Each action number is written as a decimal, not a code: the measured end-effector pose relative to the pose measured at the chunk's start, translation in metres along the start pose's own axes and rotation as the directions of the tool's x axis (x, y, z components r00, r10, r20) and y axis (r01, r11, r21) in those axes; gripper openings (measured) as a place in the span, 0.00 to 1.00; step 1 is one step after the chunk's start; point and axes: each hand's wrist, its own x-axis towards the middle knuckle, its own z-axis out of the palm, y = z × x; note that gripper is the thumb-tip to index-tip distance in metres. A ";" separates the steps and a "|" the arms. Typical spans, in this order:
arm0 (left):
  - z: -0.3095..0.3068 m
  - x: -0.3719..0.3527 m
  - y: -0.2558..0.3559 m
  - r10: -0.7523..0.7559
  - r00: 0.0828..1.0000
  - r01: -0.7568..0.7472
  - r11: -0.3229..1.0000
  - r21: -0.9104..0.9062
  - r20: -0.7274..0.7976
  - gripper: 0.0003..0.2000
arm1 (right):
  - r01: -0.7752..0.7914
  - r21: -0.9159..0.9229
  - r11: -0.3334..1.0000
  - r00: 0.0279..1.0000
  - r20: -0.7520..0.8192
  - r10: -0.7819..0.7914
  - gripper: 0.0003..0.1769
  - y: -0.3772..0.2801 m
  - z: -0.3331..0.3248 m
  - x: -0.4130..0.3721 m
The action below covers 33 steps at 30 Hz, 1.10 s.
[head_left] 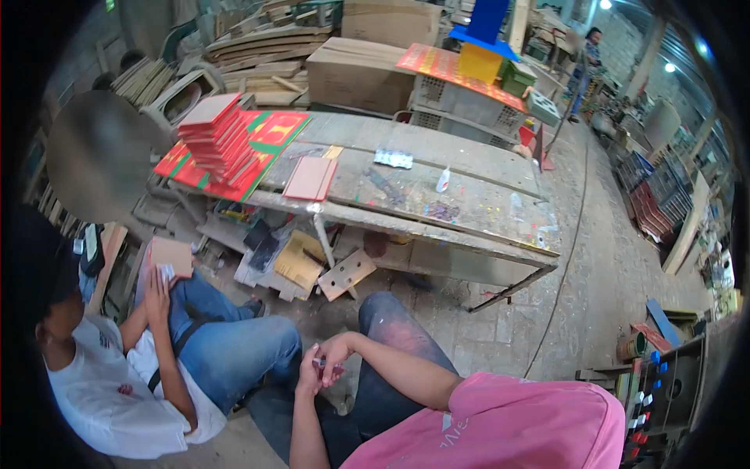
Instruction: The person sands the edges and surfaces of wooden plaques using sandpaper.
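Note:
My left hand (308, 374) and my right hand (337, 352) are together above my lap, touching, with bent fingers. Between them shows a small, dark reddish thing (319, 363), too small and partly covered to name. Both hands look closed around it. My knee (391, 320) is just beyond the right hand, in dark, dusty trousers. To my left sits a co-worker in a white shirt (117, 391). One of that person's hands (158, 293) rests on a pinkish-brown board (171, 256) on the lap, with a small pale piece under the fingers.
A worn workbench (469, 176) stands ahead, bearing a stack of red-edged boards (215, 144), another flat board (310, 178), a white bottle (443, 180) and a silvery packet (393, 159). Below are a holed board (346, 275) and scraps. Crates (656, 199) line the right; another person stands far back.

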 end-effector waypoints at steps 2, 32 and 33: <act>-0.001 0.003 0.001 -0.003 0.999 0.003 1.000 0.000 0.044 0.29 | 0.002 0.015 1.000 0.999 -0.052 -0.001 0.16 0.000 0.000 -0.001; 0.011 -0.101 0.034 0.679 0.368 0.221 0.599 0.769 -0.635 0.15 | 0.263 0.043 0.964 0.099 -0.995 0.018 0.19 -0.012 -0.024 -0.006; 0.017 -0.118 0.043 0.716 0.236 0.266 0.602 0.753 -0.657 0.14 | 0.337 0.143 0.931 0.148 -0.984 0.097 0.20 -0.013 -0.024 -0.011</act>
